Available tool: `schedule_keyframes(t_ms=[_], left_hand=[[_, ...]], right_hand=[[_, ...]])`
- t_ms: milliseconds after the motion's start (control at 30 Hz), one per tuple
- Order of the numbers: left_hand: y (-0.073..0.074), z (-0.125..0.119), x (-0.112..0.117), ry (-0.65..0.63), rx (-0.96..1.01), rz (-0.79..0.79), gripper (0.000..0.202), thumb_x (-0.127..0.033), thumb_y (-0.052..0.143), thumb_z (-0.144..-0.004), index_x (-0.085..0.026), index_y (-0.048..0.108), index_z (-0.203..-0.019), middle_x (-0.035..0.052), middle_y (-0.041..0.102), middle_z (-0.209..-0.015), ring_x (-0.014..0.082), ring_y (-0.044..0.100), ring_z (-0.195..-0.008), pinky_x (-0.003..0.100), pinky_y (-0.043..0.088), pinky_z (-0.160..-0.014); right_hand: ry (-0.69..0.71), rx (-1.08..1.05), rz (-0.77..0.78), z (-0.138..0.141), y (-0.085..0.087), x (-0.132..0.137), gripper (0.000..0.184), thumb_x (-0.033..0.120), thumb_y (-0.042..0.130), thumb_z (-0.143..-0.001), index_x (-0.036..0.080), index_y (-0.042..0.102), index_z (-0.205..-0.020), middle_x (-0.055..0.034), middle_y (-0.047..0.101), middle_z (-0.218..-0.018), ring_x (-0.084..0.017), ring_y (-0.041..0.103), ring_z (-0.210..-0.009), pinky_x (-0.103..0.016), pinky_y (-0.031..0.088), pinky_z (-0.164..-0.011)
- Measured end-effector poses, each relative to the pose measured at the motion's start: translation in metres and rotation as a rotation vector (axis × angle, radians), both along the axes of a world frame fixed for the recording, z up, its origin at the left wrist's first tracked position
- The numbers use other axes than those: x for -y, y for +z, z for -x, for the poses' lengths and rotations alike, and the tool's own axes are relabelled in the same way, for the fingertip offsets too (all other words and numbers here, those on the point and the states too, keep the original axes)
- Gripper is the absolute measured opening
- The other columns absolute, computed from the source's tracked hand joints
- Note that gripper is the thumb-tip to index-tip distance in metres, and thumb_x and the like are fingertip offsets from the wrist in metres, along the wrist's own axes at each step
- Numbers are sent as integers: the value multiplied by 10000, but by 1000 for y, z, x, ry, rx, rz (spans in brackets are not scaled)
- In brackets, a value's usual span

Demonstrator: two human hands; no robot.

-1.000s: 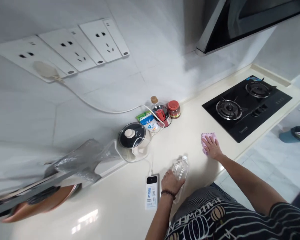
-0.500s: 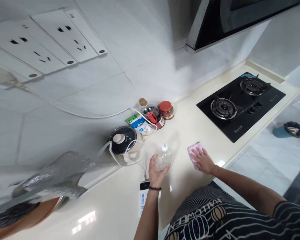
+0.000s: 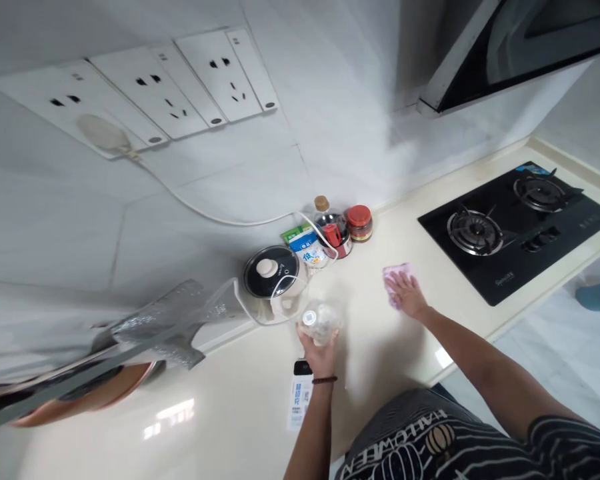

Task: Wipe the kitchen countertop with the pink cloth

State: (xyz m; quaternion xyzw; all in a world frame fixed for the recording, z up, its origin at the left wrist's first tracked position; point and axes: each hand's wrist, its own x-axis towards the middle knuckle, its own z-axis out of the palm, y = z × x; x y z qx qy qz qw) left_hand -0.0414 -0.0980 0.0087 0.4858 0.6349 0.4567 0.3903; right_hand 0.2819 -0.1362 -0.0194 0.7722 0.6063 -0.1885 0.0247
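My left hand (image 3: 320,357) is wrapped around a clear plastic bottle (image 3: 318,320) with a white cap, holding it above the cream countertop (image 3: 230,413), just in front of a small electric pot with a black lid (image 3: 271,279). My right hand (image 3: 407,295) lies flat, fingers spread, pressing a pink cloth (image 3: 396,275) onto the countertop left of the black gas hob (image 3: 517,230). A white power bank (image 3: 299,399) lies on the counter under my left forearm.
Jars and packets (image 3: 333,233) stand against the white tiled wall behind the pot. A white cord (image 3: 205,213) runs from the wall sockets (image 3: 145,93) to the pot. A foil-wrapped bundle (image 3: 155,327) and a pan (image 3: 80,400) sit at left. A range hood (image 3: 505,53) hangs above the hob.
My left hand has lifted the bottle and carried it left, towards the electric pot. My right hand with the pink cloth has slid left along the counter, away from the hob.
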Motion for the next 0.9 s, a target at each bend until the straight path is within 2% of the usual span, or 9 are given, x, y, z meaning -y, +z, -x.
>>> schedule_keyframes(t_ms=[133,200,267,333,467,600,667,733,900], left_hand=[[-19,10,53,-55,-85,-24,634,-533,690,-838,-202,575,-1367,166,642,-1353,322,612,-1260,556,511,-1063],[-28,10,70,-206,-137,-97,444,-491,625,-901,-209,671,-1242,144,694,-1268,305,637,-1218,551,509,-1069],[-34,7,73,-343,-202,-211,340,-422,591,-936,-210,710,-1175,135,715,-1220,285,647,-1196,527,522,-1057],[-37,2,65,-405,-266,-300,295,-365,565,-956,-205,723,-1147,136,720,-1187,267,659,-1161,492,553,-1011],[-38,-5,43,-443,-351,-357,272,-296,555,-967,-210,715,-1170,124,716,-1181,240,667,-1119,450,572,-971],[-42,-7,38,-450,-439,-400,278,-276,576,-954,-211,707,-1191,124,713,-1195,251,666,-1112,458,573,-958],[-45,-6,40,-461,-483,-419,292,-272,583,-948,-218,701,-1209,124,712,-1209,257,664,-1123,468,572,-960],[-49,-6,42,-470,-522,-433,305,-272,589,-943,-226,695,-1225,123,711,-1224,262,663,-1134,477,572,-964],[-55,-6,44,-470,-595,-439,322,-282,591,-940,-237,688,-1244,125,709,-1253,264,666,-1148,481,581,-965]], right_hand=[[-266,129,-33,-37,-7,21,590,404,217,-1055,337,231,-1641,17,155,-1737,-274,116,-1597,-560,156,-1262],[-342,143,-30,-35,-8,18,593,416,180,-1062,322,218,-1646,12,139,-1741,-279,106,-1598,-557,143,-1261],[-348,131,0,-21,-7,-2,599,407,175,-1062,303,210,-1651,3,114,-1745,-292,86,-1600,-560,128,-1261],[-260,96,29,4,-2,-36,607,392,209,-1052,299,207,-1652,2,94,-1746,-300,59,-1602,-565,113,-1261],[57,-51,71,69,8,-106,645,426,306,-1021,332,198,-1650,29,66,-1743,-299,23,-1605,-574,61,-1264],[292,-179,9,108,8,-136,647,501,326,-1014,354,240,-1638,54,93,-1739,-270,27,-1606,-540,31,-1275],[350,-180,-21,100,5,-139,631,502,328,-1016,373,262,-1629,71,116,-1735,-245,45,-1606,-514,39,-1280],[335,-127,-28,72,4,-139,615,474,324,-1019,387,267,-1625,78,129,-1733,-235,60,-1605,-506,61,-1279],[30,70,3,-37,5,-144,610,414,225,-1040,338,222,-1645,26,123,-1740,-276,81,-1603,-544,134,-1258]])
